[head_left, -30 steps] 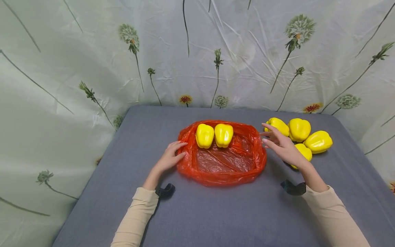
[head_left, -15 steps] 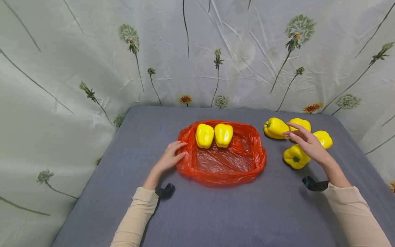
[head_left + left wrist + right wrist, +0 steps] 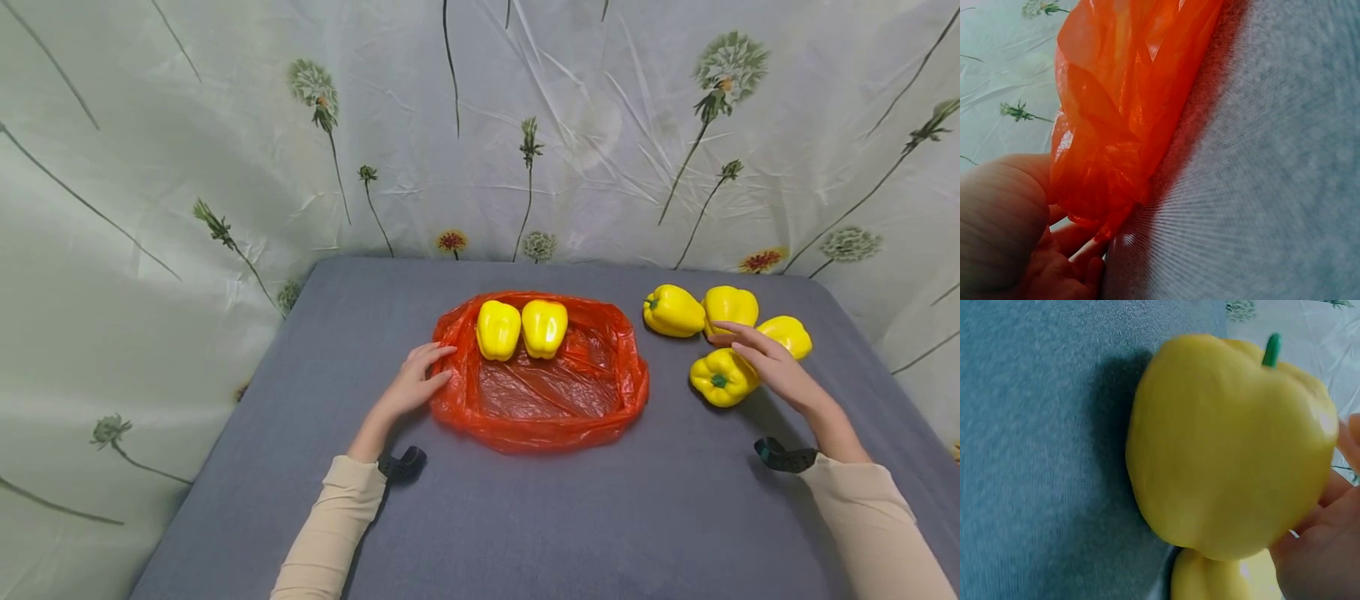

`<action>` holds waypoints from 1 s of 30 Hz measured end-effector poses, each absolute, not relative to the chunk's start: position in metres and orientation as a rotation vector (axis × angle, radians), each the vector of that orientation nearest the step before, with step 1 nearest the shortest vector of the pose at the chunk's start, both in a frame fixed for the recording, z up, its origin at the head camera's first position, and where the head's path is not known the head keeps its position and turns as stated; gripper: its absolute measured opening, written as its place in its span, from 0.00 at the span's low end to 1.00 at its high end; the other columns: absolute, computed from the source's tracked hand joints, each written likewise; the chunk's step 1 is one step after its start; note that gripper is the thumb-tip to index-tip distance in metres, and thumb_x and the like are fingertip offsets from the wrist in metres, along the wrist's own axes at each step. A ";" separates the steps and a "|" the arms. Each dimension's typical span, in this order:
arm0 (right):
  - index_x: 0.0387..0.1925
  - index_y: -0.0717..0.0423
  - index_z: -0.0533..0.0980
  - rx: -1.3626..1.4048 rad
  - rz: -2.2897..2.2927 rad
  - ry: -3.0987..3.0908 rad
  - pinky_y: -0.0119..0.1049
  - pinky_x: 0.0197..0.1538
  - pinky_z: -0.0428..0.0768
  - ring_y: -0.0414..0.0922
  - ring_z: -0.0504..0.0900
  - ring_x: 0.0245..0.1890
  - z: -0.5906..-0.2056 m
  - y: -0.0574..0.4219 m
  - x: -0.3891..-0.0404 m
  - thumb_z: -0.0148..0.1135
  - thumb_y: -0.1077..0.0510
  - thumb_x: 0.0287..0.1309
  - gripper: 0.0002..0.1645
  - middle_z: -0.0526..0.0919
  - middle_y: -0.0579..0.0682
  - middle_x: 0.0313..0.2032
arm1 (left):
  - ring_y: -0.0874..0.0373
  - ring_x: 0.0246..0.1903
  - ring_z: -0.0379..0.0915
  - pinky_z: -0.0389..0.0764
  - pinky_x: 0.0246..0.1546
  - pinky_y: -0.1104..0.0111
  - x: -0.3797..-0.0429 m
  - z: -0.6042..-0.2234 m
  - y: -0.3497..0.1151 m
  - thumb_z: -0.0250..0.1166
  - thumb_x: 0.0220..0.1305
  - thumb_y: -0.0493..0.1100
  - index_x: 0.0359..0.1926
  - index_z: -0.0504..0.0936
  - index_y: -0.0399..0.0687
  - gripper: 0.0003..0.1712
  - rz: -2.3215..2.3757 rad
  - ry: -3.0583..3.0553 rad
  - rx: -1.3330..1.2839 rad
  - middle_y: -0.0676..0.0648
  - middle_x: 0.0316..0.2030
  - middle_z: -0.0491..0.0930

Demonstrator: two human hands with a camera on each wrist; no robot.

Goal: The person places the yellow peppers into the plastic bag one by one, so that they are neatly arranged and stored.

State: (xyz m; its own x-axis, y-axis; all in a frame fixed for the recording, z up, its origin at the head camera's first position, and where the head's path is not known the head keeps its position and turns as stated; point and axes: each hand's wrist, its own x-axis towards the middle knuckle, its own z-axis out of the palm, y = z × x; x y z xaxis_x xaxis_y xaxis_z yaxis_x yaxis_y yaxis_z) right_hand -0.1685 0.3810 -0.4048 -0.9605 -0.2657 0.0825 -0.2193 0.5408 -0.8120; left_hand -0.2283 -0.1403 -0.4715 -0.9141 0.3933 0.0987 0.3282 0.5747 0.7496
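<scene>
A red plastic bag [image 3: 540, 435] lies with its mouth spread wide, and two yellow bell peppers [image 3: 498, 331] sit side by side at its back. My left hand [image 3: 408, 382] rests on the bag's left edge, fingers extended over the rim; the left wrist view shows the crumpled red film against the fingers. Over the loose peppers on the right, my right hand [image 3: 782, 373] hovers with fingers spread and nothing held. Nearest to it is a yellow bell pepper [image 3: 718, 379] with its green stem facing me. In the right wrist view a pepper [image 3: 1229, 450] fills the middle, beside the fingers.
More yellow bell peppers [image 3: 673, 312] lie behind, one partly hidden by the right hand. A grey cloth [image 3: 570, 517] covers the table. Behind it hangs a pale curtain [image 3: 420, 100] printed with dandelions.
My right hand has moved right, from the bag's right rim to over the loose peppers, most of it in the first half second. The left hand and bag have stayed still.
</scene>
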 end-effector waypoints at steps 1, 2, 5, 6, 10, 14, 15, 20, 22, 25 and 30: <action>0.69 0.61 0.55 -0.428 -1.400 2.708 0.09 0.45 0.61 0.11 0.65 0.49 -0.405 0.382 -0.166 0.36 0.57 0.72 0.27 0.68 0.14 0.47 | 0.39 0.68 0.51 0.54 0.67 0.42 -0.228 -0.471 -0.140 0.59 0.63 0.43 0.61 0.71 0.43 0.25 1.274 2.710 0.618 0.34 0.66 0.63; 0.69 0.61 0.55 -0.427 -1.371 2.713 0.10 0.44 0.61 0.10 0.63 0.50 -0.405 0.383 -0.165 0.36 0.57 0.72 0.27 0.67 0.14 0.49 | 0.39 0.68 0.51 0.55 0.67 0.42 -0.229 -0.471 -0.140 0.59 0.63 0.43 0.61 0.71 0.43 0.26 1.275 2.710 0.623 0.34 0.66 0.63; 0.69 0.62 0.54 -0.419 -1.278 2.731 0.11 0.43 0.60 0.08 0.59 0.50 -0.405 0.386 -0.160 0.38 0.56 0.72 0.28 0.62 0.13 0.52 | 0.38 0.68 0.51 0.55 0.66 0.42 -0.229 -0.470 -0.139 0.59 0.63 0.42 0.61 0.71 0.42 0.26 1.277 2.715 0.633 0.34 0.65 0.63; 0.69 0.61 0.54 -0.412 -1.248 2.740 0.11 0.43 0.60 0.08 0.57 0.50 -0.406 0.387 -0.158 0.39 0.56 0.72 0.29 0.60 0.13 0.54 | 0.38 0.68 0.51 0.55 0.66 0.42 -0.229 -0.470 -0.139 0.59 0.63 0.42 0.61 0.71 0.42 0.26 1.278 2.716 0.633 0.34 0.65 0.63; 0.70 0.56 0.53 -0.368 -1.151 2.784 0.12 0.42 0.61 0.08 0.55 0.49 -0.408 0.389 -0.154 0.42 0.55 0.71 0.30 0.57 0.15 0.58 | 0.38 0.67 0.52 0.56 0.66 0.42 -0.230 -0.471 -0.140 0.59 0.63 0.42 0.61 0.71 0.42 0.26 1.263 2.724 0.632 0.34 0.65 0.63; 0.71 0.52 0.53 -0.338 -1.099 2.807 0.14 0.41 0.61 0.08 0.54 0.48 -0.408 0.390 -0.149 0.43 0.53 0.70 0.31 0.55 0.14 0.57 | 0.38 0.68 0.51 0.55 0.66 0.42 -0.230 -0.472 -0.140 0.58 0.63 0.42 0.62 0.71 0.43 0.25 1.257 2.717 0.619 0.34 0.66 0.62; 0.71 0.51 0.52 -0.335 -1.089 2.807 0.14 0.41 0.61 0.08 0.54 0.47 -0.407 0.390 -0.148 0.44 0.53 0.70 0.31 0.55 0.13 0.57 | 0.38 0.68 0.51 0.54 0.67 0.42 -0.230 -0.473 -0.140 0.58 0.63 0.42 0.62 0.71 0.43 0.25 1.261 2.712 0.614 0.34 0.66 0.62; 0.72 0.47 0.50 -0.323 -1.060 2.777 0.13 0.42 0.59 0.06 0.52 0.49 -0.404 0.389 -0.143 0.44 0.52 0.70 0.33 0.51 0.09 0.55 | 0.38 0.68 0.51 0.54 0.67 0.41 -0.230 -0.473 -0.139 0.58 0.63 0.42 0.62 0.71 0.43 0.25 1.255 2.722 0.617 0.34 0.65 0.63; 0.73 0.45 0.49 -0.308 -1.039 2.761 0.14 0.42 0.60 0.04 0.50 0.49 -0.403 0.389 -0.141 0.44 0.51 0.70 0.33 0.49 0.08 0.56 | 0.38 0.68 0.51 0.54 0.67 0.42 -0.230 -0.473 -0.140 0.58 0.63 0.42 0.62 0.71 0.43 0.25 1.253 2.723 0.616 0.34 0.66 0.62; 0.73 0.41 0.47 -0.262 -0.998 2.731 0.31 0.55 0.65 0.07 0.49 0.54 -0.401 0.390 -0.137 0.44 0.49 0.70 0.34 0.49 0.14 0.62 | 0.38 0.68 0.51 0.54 0.67 0.42 -0.230 -0.473 -0.140 0.58 0.63 0.42 0.62 0.71 0.43 0.25 1.252 2.724 0.621 0.34 0.66 0.62; 0.73 0.39 0.43 -0.179 -0.927 2.672 0.65 0.52 0.64 0.57 0.54 0.70 -0.397 0.390 -0.133 0.43 0.46 0.70 0.36 0.46 0.57 0.74 | 0.38 0.68 0.50 0.54 0.67 0.42 -0.228 -0.472 -0.140 0.58 0.63 0.43 0.61 0.71 0.43 0.25 1.258 2.717 0.621 0.34 0.65 0.62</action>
